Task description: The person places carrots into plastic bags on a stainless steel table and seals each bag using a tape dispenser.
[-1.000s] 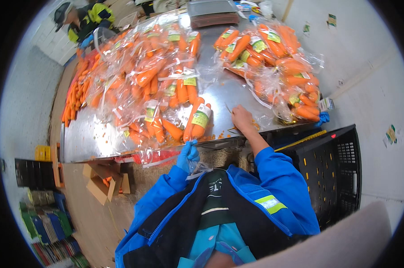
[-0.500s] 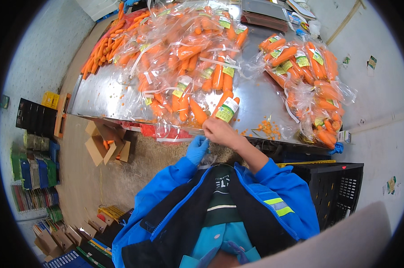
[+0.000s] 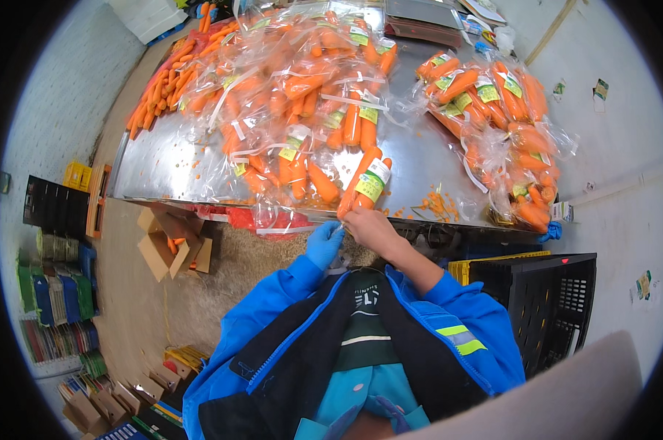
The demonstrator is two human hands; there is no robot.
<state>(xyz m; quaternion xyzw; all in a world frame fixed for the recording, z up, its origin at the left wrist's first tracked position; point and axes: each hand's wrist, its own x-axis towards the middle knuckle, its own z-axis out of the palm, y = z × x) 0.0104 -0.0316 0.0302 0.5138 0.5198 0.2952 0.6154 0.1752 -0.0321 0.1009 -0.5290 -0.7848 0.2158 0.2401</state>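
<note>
- One black, rectangular plastic crate (image 3: 55, 207) stands at the far left, with a yellow plastic crate (image 3: 77, 176) just beyond it.
- Loose orange carrots (image 3: 166, 88), too many to count, lie on the left end of one shiny, silver metal counter (image 3: 152, 172).
- One open, brown cardboard box (image 3: 155, 255) sits on the floor below, with some orange carrots inside.
- A broad heap of clear plastic carrot packs (image 3: 295, 88) covers the counter's middle; they overlap too much to count.
- One left hand in a blue glove (image 3: 323, 246) has its fingers closed on the gathered plastic neck of the near bag.
- That one clear plastic bag with a green-and-white label (image 3: 373, 181) lies at the counter's front edge, neck toward the person; two long orange carrots show in it.
- One bare right hand (image 3: 373, 233) touches the bag's lower end, fingers curled narrow; whether they pinch the plastic I cannot tell.
- Small orange carrot scraps (image 3: 440, 205), uncounted, are scattered to the right.
- A second, smaller heap of bagged carrots (image 3: 487, 99) fills the counter's right end.
- One large, black, slotted plastic crate (image 3: 544, 308) stands below it.
</note>
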